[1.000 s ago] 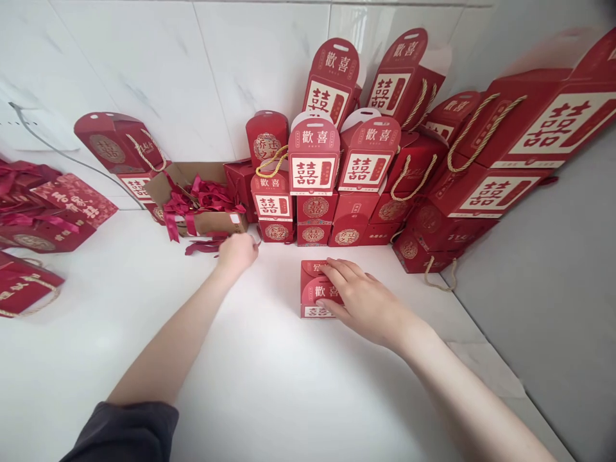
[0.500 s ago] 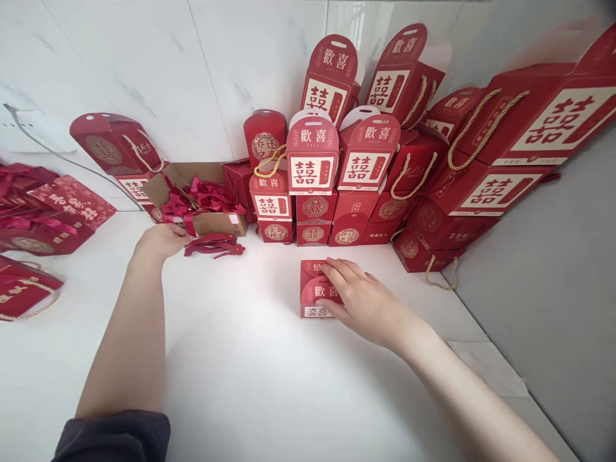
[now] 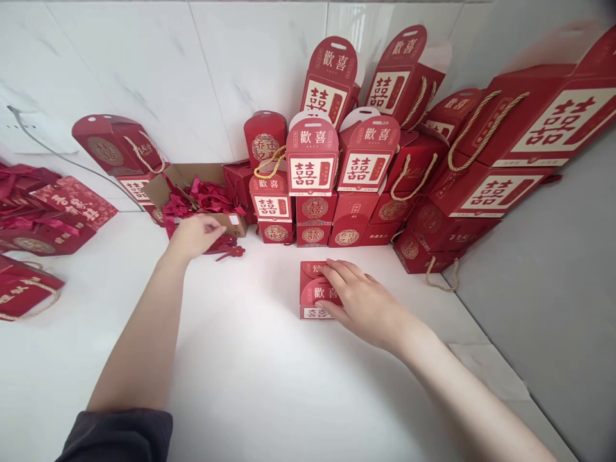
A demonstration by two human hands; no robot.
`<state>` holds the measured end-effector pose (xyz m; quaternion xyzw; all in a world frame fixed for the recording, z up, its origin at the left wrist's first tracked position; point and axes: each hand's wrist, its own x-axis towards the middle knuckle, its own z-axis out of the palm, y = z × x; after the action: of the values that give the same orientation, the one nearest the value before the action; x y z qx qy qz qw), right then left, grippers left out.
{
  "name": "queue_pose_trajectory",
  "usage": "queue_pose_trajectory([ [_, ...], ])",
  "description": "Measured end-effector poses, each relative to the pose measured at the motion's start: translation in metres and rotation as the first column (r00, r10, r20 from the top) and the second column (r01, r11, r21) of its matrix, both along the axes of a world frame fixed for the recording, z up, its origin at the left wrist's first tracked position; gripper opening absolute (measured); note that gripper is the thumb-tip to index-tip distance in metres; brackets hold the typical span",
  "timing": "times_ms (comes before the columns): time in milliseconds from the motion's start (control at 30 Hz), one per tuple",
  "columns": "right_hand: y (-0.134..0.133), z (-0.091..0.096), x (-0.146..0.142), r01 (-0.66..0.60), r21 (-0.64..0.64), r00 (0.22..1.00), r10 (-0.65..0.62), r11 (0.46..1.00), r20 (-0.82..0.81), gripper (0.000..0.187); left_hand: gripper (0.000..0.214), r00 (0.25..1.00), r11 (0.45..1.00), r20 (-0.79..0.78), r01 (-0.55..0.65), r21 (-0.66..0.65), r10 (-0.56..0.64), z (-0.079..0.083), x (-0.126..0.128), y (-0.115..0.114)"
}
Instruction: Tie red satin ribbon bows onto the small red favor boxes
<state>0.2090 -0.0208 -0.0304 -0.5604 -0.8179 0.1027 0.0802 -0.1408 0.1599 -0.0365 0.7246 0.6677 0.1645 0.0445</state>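
Note:
Near the cardboard box (image 3: 212, 223) filled with crimson ribbons (image 3: 216, 196), my left hand (image 3: 195, 236) hovers with loosely bent fingers slightly apart. Nothing shows between them. Beneath that hand lies a small pile of dark red strips (image 3: 231, 249) on the white tabletop, partly hidden by it. My right hand (image 3: 359, 295) grips the right side of a small red gift box (image 3: 312, 296) with gold-white characters; its fingers lie over the top and its thumb presses the front flap. The box's right part is covered by the hand.
Stacked red gift boxes (image 3: 312, 154) line the back wall, and larger ones with rope handles (image 3: 529, 128) stand at the right. More red boxes with ribbons (image 3: 52, 240) sit at the far left. A cable (image 3: 72, 160) runs along the wall.
My left hand has moved right, from the left corner of the cardboard box to above the dark red strips. My right hand stays on the gift box.

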Motion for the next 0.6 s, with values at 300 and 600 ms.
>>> queue_pose_trajectory([
  [300, 0.001, 0.000, -0.001, 0.000, -0.001, 1.000, 0.000, 1.000, -0.013, 0.054, 0.030, 0.981, 0.900, 0.064, -0.193, 0.392, 0.183, 0.001, -0.011, 0.007],
  [600, 0.000, -0.002, -0.001, 0.001, 0.009, 1.000, -0.001, 1.000, -0.009, 0.055, 0.041, 0.964, 0.894, 0.227, -0.219, 0.392, 0.137, 0.013, -0.024, 0.004],
])
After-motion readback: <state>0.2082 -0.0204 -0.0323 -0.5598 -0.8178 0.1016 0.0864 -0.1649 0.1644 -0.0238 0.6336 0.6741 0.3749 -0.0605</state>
